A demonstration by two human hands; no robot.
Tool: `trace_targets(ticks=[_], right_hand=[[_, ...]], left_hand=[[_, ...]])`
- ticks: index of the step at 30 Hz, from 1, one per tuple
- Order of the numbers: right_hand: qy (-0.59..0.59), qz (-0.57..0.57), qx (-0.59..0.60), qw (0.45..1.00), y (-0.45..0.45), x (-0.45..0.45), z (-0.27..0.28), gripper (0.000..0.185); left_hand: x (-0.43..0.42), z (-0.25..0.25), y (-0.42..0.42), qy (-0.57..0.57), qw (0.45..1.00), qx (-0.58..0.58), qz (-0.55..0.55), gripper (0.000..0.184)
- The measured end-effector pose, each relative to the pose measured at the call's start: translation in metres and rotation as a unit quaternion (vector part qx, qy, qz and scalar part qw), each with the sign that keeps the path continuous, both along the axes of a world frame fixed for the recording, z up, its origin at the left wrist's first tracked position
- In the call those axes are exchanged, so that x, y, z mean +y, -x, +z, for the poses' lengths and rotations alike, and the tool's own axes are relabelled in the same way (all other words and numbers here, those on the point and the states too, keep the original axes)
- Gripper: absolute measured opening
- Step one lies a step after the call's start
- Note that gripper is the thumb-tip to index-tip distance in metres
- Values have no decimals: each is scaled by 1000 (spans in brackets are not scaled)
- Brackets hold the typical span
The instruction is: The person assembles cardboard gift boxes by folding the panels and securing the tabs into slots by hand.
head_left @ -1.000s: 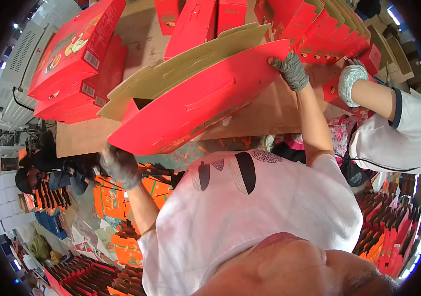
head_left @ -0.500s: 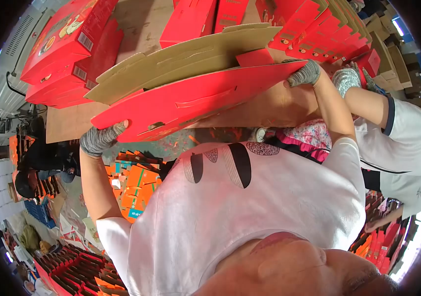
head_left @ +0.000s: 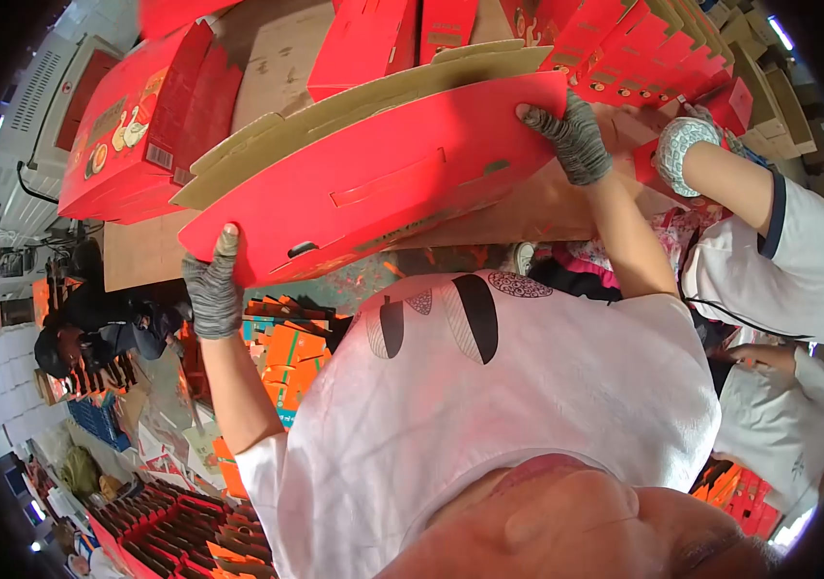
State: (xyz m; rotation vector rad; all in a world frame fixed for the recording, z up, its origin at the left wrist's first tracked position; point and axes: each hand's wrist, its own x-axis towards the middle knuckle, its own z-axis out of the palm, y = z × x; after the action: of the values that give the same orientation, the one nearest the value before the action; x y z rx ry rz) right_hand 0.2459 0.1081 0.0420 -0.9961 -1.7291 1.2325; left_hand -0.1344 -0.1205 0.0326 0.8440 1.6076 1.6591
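A red cardboard carton [head_left: 373, 179] with its open brown flap [head_left: 354, 106] on the far side spans the space between my hands. It has a slot and a small dark hole in its near face. My left hand [head_left: 214, 289], in a grey knitted glove with bare fingertips, grips the left end, thumb on the near face. At the right end, my right hand [head_left: 574, 140] in a matching glove holds the carton, its thumb also on the near face. The other fingers of both hands are largely hidden behind the cardboard.
Red printed boxes [head_left: 127, 130] are stacked at left on the brown table [head_left: 277, 58]; more red cartons [head_left: 624, 53] stand in a row at the far right. A co-worker's gloved hand [head_left: 687, 154] is close on my right. Orange flattened boxes [head_left: 291, 357] lie below the table.
The carton has tilted so its near red face shows more fully. My right hand's thumb has come onto that face. The co-worker's arm has shifted, and another red box enters at top left.
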Motion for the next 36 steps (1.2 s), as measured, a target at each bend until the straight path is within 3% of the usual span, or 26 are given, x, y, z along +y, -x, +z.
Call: trace_targets(ticks=[1,2,3,4,5,6,7,8,9,11,13,15,16,18,19,20,22,23,24,26,28,30,32,33,35,36], right_hand=[[1,1,1,1000,6,1,-1,49],[-148,-57,7,987,12,3,-3,50],[-293,-113,12,949,16,5,-4,51],[-294,-111,12,949,16,8,6,51],[-466,-23,-112,877,14,13,26,52],[-611,66,-229,755,14,17,36,53],[-608,66,-231,757,20,18,33,53],[-606,80,-238,755,29,18,30,55],[-605,94,-244,752,36,18,28,57],[-587,103,-281,752,42,24,29,59],[-566,113,-318,753,49,19,36,61],[-477,179,-350,786,58,11,55,62],[-475,166,-356,787,64,11,59,62],[-312,272,-540,733,74,17,67,63],[-318,301,-496,750,75,24,61,63],[-324,326,-452,764,75,32,52,64],[-328,325,-447,766,77,29,52,53],[-315,285,-507,750,90,12,61,52],[-290,228,-570,734,89,-3,69,51],[-498,86,-417,756,93,0,22,50],[-513,43,-364,776,84,-5,-6,48],[-529,12,-305,792,86,-13,3,46],[-320,94,-416,846,87,-15,15,41],[-317,98,-410,850,86,-13,8,41],[-498,61,-310,808,92,2,-11,39],[-443,71,-375,811,95,-1,-6,37]], left_hand=[[0,4,-9,5,999,39,25,44],[2,5,-15,5,999,40,27,44],[5,5,-19,-38,986,155,57,47],[7,7,-24,-80,956,268,88,49],[9,17,-30,-89,928,352,79,71],[11,28,-30,-87,929,351,79,71],[12,38,-30,-33,833,550,46,82],[13,45,-31,20,694,720,8,92],[16,50,-35,19,694,719,5,92],[26,55,-44,102,622,774,-55,108],[32,54,-42,121,609,780,-82,111],[44,55,-32,131,581,791,-136,117],[48,58,-29,118,579,794,-141,117],[58,67,-33,191,626,723,-220,115],[60,67,-32,159,613,740,-226,111],[62,56,-23,133,642,711,-253,109],[67,61,-27,198,648,671,-301,106],[67,57,-26,169,649,677,-303,105],[75,40,-9,38,622,721,-303,101],[81,39,-11,42,636,688,-348,94],[70,41,-9,147,675,631,-352,87],[61,36,-8,93,673,649,-343,89],[52,23,-4,-74,661,715,-217,96],[48,23,-4,-85,646,729,-212,99],[42,22,-12,-80,645,732,-207,97],[40,22,-12,-79,645,735,-195,96]])
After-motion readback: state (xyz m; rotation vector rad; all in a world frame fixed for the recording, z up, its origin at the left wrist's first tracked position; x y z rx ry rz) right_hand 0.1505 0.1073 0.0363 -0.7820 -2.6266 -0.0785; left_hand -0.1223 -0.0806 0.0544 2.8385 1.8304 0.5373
